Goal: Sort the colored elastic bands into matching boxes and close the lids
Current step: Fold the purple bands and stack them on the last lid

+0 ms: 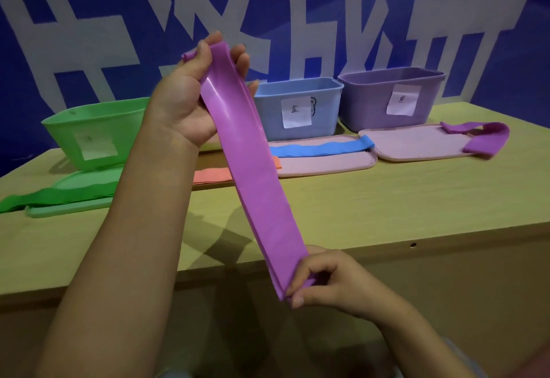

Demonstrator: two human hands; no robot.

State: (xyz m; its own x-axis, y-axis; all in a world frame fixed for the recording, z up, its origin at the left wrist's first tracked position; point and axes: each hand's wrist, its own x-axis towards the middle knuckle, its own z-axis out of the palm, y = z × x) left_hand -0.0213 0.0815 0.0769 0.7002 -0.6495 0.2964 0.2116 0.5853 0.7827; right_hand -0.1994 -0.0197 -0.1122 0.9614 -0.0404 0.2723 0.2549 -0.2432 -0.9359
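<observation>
Sorting looked barely begun: left hand (190,101) at 11 o'clock and right hand (324,279) at 5 both gripped the stretched purple band (253,169), other bands unsorted on lids, purple box (390,98) at 2 lidless.

The left hand (184,101) is raised above the surface (372,208), palm toward the camera, fingers curled round the upper end of a purple elastic band (253,175). The right hand (330,279) sits lower, just nearer than the surface's front edge, its grip pinching the band's lower end between thumb and fingertips. Both forearms are bare.
</observation>
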